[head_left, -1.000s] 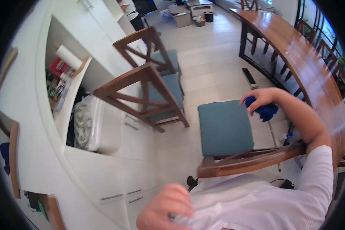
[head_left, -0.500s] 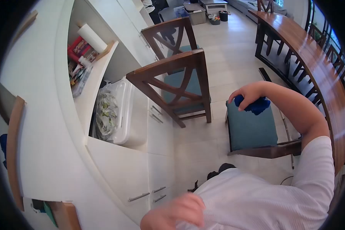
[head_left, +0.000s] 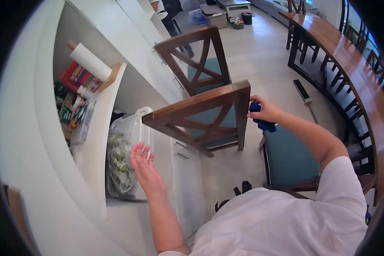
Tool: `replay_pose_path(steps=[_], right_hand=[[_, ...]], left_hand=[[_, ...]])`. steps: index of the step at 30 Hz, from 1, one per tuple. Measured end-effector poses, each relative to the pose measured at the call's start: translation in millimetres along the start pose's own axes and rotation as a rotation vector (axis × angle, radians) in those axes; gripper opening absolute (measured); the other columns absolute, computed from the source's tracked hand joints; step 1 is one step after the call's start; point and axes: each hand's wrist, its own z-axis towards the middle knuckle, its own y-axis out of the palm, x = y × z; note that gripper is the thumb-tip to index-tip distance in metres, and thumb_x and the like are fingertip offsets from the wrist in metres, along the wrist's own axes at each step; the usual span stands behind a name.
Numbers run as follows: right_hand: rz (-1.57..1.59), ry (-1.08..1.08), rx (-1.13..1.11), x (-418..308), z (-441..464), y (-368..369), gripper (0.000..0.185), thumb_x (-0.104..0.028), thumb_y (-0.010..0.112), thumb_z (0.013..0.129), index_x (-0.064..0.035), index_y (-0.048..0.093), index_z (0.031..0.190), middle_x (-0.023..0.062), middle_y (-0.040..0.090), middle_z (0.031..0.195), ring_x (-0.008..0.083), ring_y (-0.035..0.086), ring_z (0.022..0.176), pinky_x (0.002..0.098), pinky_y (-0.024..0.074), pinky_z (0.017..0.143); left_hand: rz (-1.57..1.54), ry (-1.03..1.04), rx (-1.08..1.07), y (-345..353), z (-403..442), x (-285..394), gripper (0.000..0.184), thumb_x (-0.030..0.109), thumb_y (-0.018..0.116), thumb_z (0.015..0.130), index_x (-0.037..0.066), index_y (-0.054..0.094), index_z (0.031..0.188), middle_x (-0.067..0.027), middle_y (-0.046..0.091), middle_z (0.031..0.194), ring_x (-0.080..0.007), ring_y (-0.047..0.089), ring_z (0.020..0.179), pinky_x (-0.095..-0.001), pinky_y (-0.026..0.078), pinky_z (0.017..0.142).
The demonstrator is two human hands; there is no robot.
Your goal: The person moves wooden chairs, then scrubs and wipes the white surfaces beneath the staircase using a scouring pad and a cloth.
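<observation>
My right hand point(head_left: 266, 111) is closed around a dark blue cloth point(head_left: 265, 124), which hangs down from the fingers. It is beside the right post of the nearest wooden chair's backrest point(head_left: 200, 101); whether they touch I cannot tell. Below the cloth is the teal seat point(head_left: 288, 158) of another chair. My left hand point(head_left: 147, 168) is raised with fingers apart and holds nothing. Behind it, in the lower cabinet opening, a clear plastic bin point(head_left: 146, 128) stands next to a clear bag with green and white contents point(head_left: 120, 164).
A paper towel roll point(head_left: 91, 62) stands on the left shelf among packets. A second wooden chair point(head_left: 187, 51) is farther back. A long wooden table point(head_left: 328, 47) runs along the right. A flat mop point(head_left: 302, 90) lies on the floor. Another person's legs point(head_left: 173, 27) show at the far end.
My left hand has risen from the bottom edge to the front of the cabinet opening. My right hand has carried the blue cloth leftward, from over the teal seat to the chair's backrest.
</observation>
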Motion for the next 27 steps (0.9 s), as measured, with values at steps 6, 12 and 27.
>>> replay_pose_path(steps=[6, 12, 27], right_hand=[[0.260, -0.039, 0.004, 3.6, 16.2, 7.2, 0.064, -0.034, 0.072, 0.074, -0.0101, 0.043, 0.127, 0.0101, 0.058, 0.110, 0.0203, 0.053, 0.106, 0.0332, 0.0388, 0.094], [0.337, 0.035, -0.072, 8.0, 17.2, -1.0, 0.040, -0.027, 0.064, 0.083, -0.0065, 0.053, 0.115, 0.0067, 0.059, 0.107, 0.0160, 0.054, 0.100, 0.0320, 0.0424, 0.088], [0.715, -0.136, 0.225, 18.5, 28.9, 24.9, 0.039, -0.034, 0.062, 0.084, -0.0034, 0.055, 0.107, 0.0070, 0.056, 0.107, 0.0179, 0.053, 0.101, 0.0341, 0.0407, 0.089]], left_hand=[[-0.012, -0.129, 0.055, -6.2, 78.7, -74.7, 0.065, 0.058, 0.034, 0.090, 0.010, 0.031, 0.134, -0.0143, 0.035, 0.137, -0.0265, 0.032, 0.129, -0.0418, 0.021, 0.106], [-0.006, 0.119, -0.201, -0.4, 135.2, -132.8, 0.079, 0.077, 0.037, 0.073, 0.008, 0.051, 0.107, -0.0144, 0.051, 0.120, -0.0271, 0.045, 0.116, -0.0431, 0.030, 0.101], [-0.092, 0.137, -0.167, 33.1, 140.9, -123.5, 0.068, 0.073, 0.039, 0.078, 0.005, 0.043, 0.081, -0.0113, 0.050, 0.070, -0.0217, 0.055, 0.065, -0.0329, 0.049, 0.060]])
